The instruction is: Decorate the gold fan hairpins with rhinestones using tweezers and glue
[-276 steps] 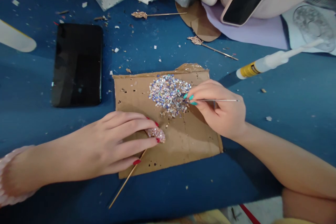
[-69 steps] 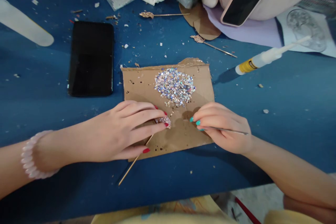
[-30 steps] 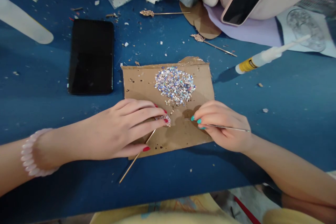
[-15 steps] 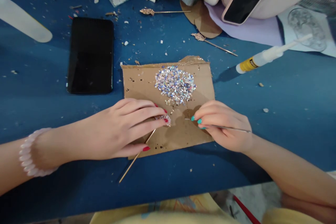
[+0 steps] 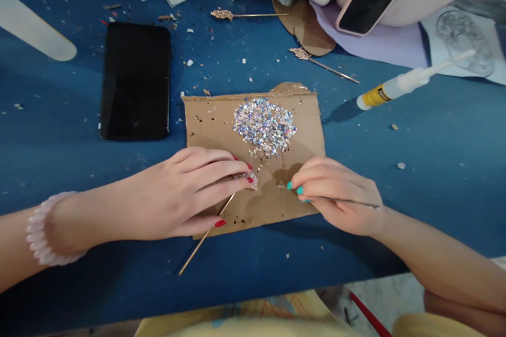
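Observation:
On a piece of brown cardboard (image 5: 300,200), my left hand (image 5: 190,189) lies over a hair stick (image 5: 203,237), its fingertips holding down the sparkly pinkish head (image 5: 253,180). The thumb is at the thin golden stem, which slants out past the cardboard's near edge. The fingers hide part of that head. Pinched in my right hand (image 5: 336,192) is a thin metal pick (image 5: 343,200), its tip just above the cardboard, right of the head and apart from it. Just beyond both hands is a pile of shiny blue, white and pink chips (image 5: 264,125).
A black phone (image 5: 135,81) lies to the left. Two more decorated sticks, one golden (image 5: 253,15) and one coppery (image 5: 326,69), lie at the back. On the right is a glue tube (image 5: 389,92) with a long nozzle. Scraps dot the blue table (image 5: 435,168).
My right hand and the pick have shifted slightly towards me. The left hand keeps its place on the hair stick.

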Available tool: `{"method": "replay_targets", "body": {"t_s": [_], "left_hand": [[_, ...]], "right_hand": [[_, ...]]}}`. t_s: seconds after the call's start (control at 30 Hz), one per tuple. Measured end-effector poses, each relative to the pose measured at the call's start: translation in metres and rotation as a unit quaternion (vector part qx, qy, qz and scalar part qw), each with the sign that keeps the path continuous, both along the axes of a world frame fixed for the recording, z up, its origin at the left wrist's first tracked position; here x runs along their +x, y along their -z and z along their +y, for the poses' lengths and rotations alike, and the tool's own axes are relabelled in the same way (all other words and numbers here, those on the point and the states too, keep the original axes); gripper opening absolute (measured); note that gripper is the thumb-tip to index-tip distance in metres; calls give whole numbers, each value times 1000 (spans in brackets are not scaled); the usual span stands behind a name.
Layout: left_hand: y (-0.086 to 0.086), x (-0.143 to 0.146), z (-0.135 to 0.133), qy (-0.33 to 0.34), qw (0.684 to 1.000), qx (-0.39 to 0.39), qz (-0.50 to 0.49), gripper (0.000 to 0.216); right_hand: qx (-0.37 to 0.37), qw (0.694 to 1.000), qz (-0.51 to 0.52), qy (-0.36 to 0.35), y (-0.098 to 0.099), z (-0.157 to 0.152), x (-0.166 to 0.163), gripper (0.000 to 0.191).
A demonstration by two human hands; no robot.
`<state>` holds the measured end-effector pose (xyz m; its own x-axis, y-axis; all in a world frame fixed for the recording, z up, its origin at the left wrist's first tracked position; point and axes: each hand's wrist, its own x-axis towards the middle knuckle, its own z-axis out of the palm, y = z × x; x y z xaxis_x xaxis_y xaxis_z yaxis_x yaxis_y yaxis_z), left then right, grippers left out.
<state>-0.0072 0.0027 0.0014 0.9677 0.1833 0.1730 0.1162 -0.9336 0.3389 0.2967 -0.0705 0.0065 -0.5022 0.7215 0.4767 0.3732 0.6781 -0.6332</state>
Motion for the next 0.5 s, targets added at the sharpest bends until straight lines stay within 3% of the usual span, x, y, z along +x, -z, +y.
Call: {"method": "replay_targets", "body": {"t_s": [0.27,0.5], "left_hand": [[1,-1,-1,-12,999,-38,-4,49],[1,0,0,-3,1000,-16,1,47]], "right_hand": [[9,1000,1,4,3,2,1,11],[14,1000,0,8,3,0,1,13]]}}
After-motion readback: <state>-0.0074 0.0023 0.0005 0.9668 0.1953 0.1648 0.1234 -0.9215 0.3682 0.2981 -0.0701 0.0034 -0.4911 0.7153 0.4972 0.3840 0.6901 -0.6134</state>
